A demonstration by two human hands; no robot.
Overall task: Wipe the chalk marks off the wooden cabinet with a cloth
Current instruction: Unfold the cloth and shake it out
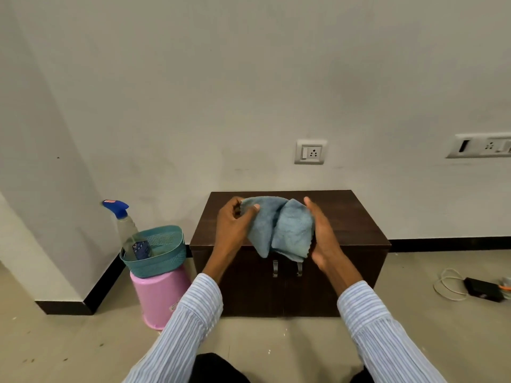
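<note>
Cloth [279, 226], blue-grey and bunched into two hanging folds, is held up between both hands in front of the wooden cabinet [359, 222], its lower corners dangling just above the two metal door handles [287, 268]. The cabinet stands on the floor [276, 341] with its back against the wall; bare floor lies open in front of it and to its right, where a black box with a white cable [467, 286] lies well apart. On its left a pink bucket [157, 294], upside down, stands just beside it, carrying a teal basket [166, 255] with a spray bottle [125, 225] leaning in it. The left hand [235, 225] pinches the cloth's upper left edge between thumb and curled fingers. The right hand [323, 236] presses its flat palm and straight fingers against the cloth's right side.
</note>
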